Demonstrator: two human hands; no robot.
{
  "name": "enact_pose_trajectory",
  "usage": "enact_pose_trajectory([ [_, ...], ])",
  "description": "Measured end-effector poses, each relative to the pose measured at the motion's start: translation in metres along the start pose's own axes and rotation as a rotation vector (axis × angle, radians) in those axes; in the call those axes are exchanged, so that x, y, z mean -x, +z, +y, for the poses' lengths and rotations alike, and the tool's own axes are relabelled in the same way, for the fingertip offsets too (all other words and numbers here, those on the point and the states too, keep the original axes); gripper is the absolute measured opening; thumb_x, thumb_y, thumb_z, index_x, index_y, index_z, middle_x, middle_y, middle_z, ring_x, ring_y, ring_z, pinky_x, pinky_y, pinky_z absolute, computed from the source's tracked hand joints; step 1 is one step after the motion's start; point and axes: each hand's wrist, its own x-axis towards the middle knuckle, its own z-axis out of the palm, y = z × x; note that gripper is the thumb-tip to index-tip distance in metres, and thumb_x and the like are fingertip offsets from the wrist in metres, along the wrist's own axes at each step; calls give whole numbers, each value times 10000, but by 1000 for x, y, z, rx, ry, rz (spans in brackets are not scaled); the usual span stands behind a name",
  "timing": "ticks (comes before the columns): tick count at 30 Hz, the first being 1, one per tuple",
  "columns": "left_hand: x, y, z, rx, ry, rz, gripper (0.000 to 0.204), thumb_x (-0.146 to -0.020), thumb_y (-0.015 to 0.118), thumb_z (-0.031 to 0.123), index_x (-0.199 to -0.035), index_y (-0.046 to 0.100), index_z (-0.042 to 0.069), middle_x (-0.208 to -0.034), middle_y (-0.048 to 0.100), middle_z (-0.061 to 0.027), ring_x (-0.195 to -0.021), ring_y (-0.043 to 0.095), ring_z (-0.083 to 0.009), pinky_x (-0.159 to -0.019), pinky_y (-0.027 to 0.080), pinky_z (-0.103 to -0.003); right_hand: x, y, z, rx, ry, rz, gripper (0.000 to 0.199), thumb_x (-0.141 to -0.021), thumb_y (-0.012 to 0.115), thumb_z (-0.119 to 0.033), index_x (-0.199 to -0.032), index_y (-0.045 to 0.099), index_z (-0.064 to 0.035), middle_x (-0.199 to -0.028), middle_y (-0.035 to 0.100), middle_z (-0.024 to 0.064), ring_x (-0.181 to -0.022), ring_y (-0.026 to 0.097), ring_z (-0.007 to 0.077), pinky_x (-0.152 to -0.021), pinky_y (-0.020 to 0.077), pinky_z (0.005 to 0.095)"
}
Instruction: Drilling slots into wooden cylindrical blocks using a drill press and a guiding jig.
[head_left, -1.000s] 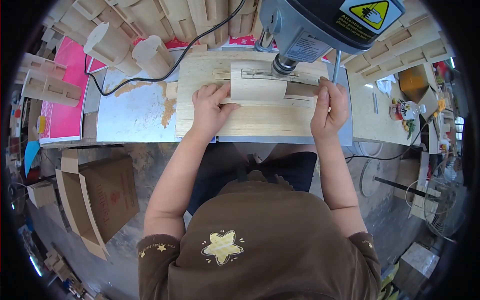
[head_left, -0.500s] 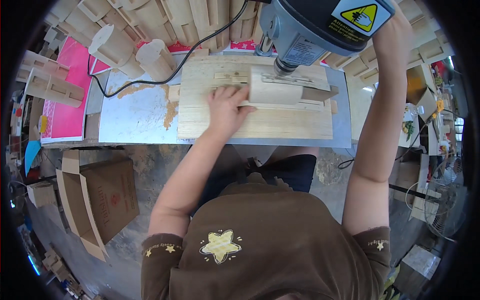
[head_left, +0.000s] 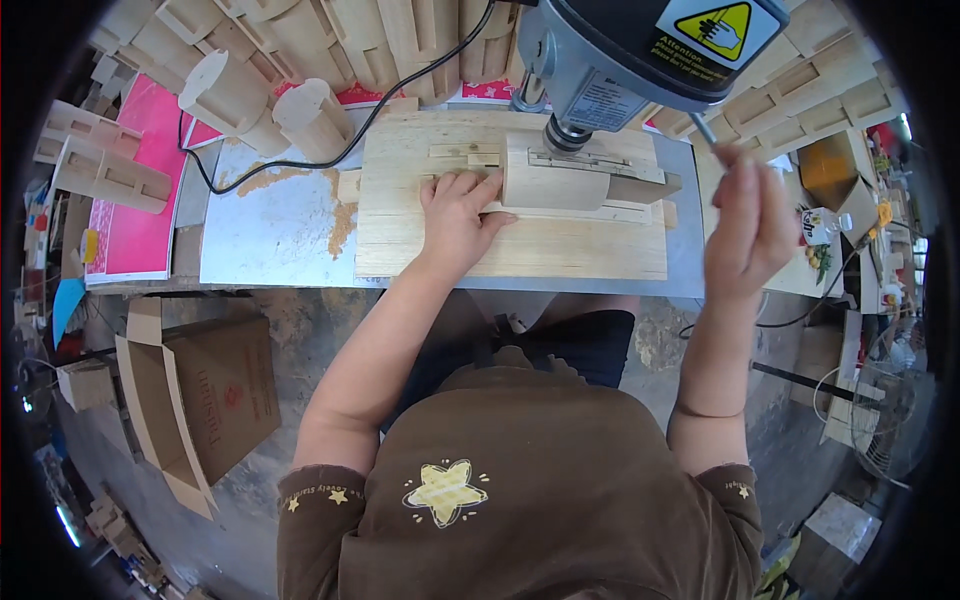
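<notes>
On the light wooden board (head_left: 560,245) lies a pale wooden block (head_left: 556,186) with a rounded side and a slotted top, under the chuck (head_left: 566,134) of a grey drill press (head_left: 607,60). My left hand (head_left: 459,215) grips the block's left end, thumb along its near side and the other fingers resting on the board. To the right of the machine, my right hand (head_left: 748,222) is closed around the end of a thin metal feed lever (head_left: 703,127); the lever's tip is hidden in the fingers, which are slightly blurred.
Two round wooden pieces (head_left: 314,120) stand behind a black cable (head_left: 345,152) at the left. Many more notched wooden pieces line the back. Sawdust (head_left: 342,228) lies on the metal table top (head_left: 265,240). An open cardboard box (head_left: 225,390) is on the floor at left, a fan (head_left: 890,400) at right.
My right hand has come down and toward me from high beside the drill press, and the lever now shows. My left hand and the block have shifted very slightly right.
</notes>
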Motion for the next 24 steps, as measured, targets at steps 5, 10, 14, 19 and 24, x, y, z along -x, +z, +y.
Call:
enact_pose_trajectory([
  [5, -3, -2, 3, -3, 15, 0, 516, -602, 772, 242, -1083, 635, 115, -930, 585, -27, -933, 500, -241, -863, 297, -425, 49, 29, 29, -134, -28, 86, 119, -836, 525, -32, -864, 630, 18, -685, 572, 87, -591, 525, 216, -563, 410, 309],
  [10, -5, 1, 3, -5, 34, 12, 519, -596, 775, 236, -1081, 635, 115, -907, 586, -24, -917, 502, -239, -857, 297, -423, 68, 60, 57, -72, -97, 88, 102, -820, 548, -42, -874, 622, 4, -733, 593, 95, -644, 535, 255, -607, 411, 342],
  [14, -4, -1, 3, -21, 44, 31, 492, -612, 766, 223, -1074, 629, 122, -810, 543, -13, -849, 500, -223, -866, 296, -402, 62, 50, 49, -59, -98, 35, 68, -812, 554, -34, -831, 614, -9, -714, 592, 94, -620, 532, 248, -582, 408, 332],
  [19, 1, -6, 0, -20, 23, 23, 500, -619, 763, 207, -1093, 627, 125, -794, 541, -12, -843, 501, -223, -874, 290, -403, -9, 13, 11, -27, -97, 138, 170, -888, 504, -93, -846, 602, 39, -571, 488, 22, -468, 410, 112, -484, 364, 238],
  [24, -10, 1, 3, 389, -229, -110, 540, -577, 806, 233, -1067, 632, 86, -935, 553, -32, -950, 504, -230, -929, 264, -440, -107, 22, 27, 74, 64, 99, 192, -847, 511, -127, -831, 602, 42, -716, 579, 122, -726, 555, 150, -658, 436, 263],
])
